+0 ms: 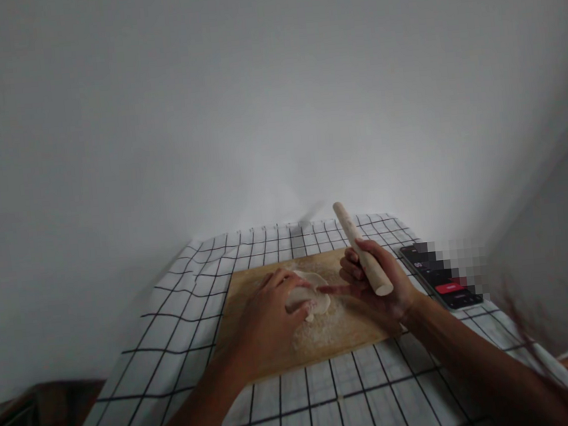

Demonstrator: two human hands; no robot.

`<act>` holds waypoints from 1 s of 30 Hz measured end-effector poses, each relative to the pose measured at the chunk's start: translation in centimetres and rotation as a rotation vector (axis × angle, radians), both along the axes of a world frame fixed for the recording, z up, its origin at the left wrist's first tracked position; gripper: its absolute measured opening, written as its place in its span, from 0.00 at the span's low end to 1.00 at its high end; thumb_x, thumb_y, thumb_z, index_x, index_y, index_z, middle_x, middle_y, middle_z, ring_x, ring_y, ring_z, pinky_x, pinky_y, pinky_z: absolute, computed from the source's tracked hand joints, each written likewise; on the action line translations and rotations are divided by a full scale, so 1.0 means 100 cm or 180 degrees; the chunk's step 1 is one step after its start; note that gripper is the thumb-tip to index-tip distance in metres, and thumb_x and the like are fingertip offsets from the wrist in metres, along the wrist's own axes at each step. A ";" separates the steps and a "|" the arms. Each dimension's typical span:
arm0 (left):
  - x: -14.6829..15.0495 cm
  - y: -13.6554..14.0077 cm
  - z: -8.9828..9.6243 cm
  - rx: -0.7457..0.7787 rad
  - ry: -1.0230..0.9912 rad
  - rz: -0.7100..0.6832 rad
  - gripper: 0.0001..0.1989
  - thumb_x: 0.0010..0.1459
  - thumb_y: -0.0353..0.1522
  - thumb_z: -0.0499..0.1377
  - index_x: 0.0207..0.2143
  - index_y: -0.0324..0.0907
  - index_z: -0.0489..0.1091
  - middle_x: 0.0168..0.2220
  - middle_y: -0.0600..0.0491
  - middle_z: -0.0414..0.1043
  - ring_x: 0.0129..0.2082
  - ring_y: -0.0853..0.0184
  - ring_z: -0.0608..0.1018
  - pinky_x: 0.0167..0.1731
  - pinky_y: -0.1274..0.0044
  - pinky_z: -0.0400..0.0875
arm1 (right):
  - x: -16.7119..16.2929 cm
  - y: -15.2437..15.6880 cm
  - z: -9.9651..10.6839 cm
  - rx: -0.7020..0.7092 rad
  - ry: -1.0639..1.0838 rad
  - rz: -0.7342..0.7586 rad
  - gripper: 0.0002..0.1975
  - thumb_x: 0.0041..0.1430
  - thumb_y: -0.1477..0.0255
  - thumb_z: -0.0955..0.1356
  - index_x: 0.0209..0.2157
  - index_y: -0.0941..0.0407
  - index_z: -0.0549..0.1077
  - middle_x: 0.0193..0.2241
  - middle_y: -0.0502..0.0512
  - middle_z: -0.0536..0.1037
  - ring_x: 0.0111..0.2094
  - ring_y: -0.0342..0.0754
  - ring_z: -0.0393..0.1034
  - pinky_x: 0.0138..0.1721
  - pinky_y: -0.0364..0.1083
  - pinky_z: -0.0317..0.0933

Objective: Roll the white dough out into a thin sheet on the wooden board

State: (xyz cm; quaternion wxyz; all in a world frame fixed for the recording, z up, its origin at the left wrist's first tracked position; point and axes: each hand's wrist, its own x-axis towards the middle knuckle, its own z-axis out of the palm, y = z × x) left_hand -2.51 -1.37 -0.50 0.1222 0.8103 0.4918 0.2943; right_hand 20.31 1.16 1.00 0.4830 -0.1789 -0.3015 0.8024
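Note:
A flattened piece of dough (317,302) lies on a floured wooden board (273,368). My left hand (277,304) is curled over its left side, with the thumb and fingers closed on the dough's edge. In my right hand (383,274) a pale wooden rolling pin (360,242) is gripped, tilted up off the board with its far end pointing toward the wall. The right index finger stretches out to the left and reaches the dough's right edge. Part of the dough is hidden beneath my left fingers.
A black-and-white checked tablecloth (307,405) covers the table under the board. To the right of the board lies a phone (441,278) with a lit screen, partly pixelated. A pale wall (264,108) rises behind the table. Dark blurred items (28,425) sit low at the left.

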 end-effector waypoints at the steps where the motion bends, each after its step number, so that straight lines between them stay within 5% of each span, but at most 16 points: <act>1: 0.000 0.000 0.000 0.0004 0.0003 -0.0001 0.11 0.57 0.32 0.63 0.44 0.49 0.73 0.49 0.55 0.72 0.52 0.61 0.73 0.53 0.65 0.69 | 0.001 0.000 0.000 0.0001 0.0009 0.0011 0.14 0.61 0.61 0.67 0.26 0.55 0.67 0.19 0.44 0.63 0.22 0.41 0.55 0.41 0.51 0.69; 13: -0.002 0.001 -0.004 0.0010 0.0076 -0.0051 0.12 0.60 0.34 0.61 0.47 0.51 0.76 0.52 0.53 0.72 0.51 0.61 0.74 0.53 0.65 0.71 | -0.004 0.001 -0.004 0.0193 -0.0064 -0.0019 0.15 0.62 0.60 0.67 0.25 0.54 0.67 0.18 0.45 0.64 0.21 0.42 0.56 0.39 0.50 0.69; 19: 0.002 -0.008 0.004 0.0211 0.0615 -0.0356 0.16 0.64 0.31 0.56 0.52 0.54 0.74 0.54 0.53 0.71 0.55 0.60 0.71 0.56 0.64 0.67 | 0.008 0.010 -0.002 0.0857 -0.0707 -0.0395 0.11 0.64 0.64 0.66 0.30 0.55 0.69 0.23 0.48 0.71 0.25 0.43 0.63 0.42 0.51 0.68; 23: -0.002 -0.009 0.006 0.0304 0.0832 -0.0399 0.19 0.63 0.31 0.56 0.54 0.57 0.73 0.56 0.53 0.70 0.56 0.58 0.70 0.56 0.61 0.64 | 0.012 0.013 -0.005 0.1083 -0.1190 -0.0671 0.09 0.60 0.66 0.71 0.39 0.54 0.70 0.29 0.49 0.74 0.29 0.44 0.69 0.35 0.46 0.66; 30: -0.008 -0.004 0.009 0.0223 0.0667 -0.0457 0.19 0.62 0.29 0.56 0.53 0.55 0.73 0.52 0.53 0.72 0.54 0.61 0.71 0.55 0.65 0.66 | 0.018 0.021 -0.018 0.1398 -0.2220 -0.1086 0.13 0.60 0.60 0.71 0.36 0.55 0.70 0.20 0.42 0.64 0.17 0.38 0.55 0.17 0.39 0.49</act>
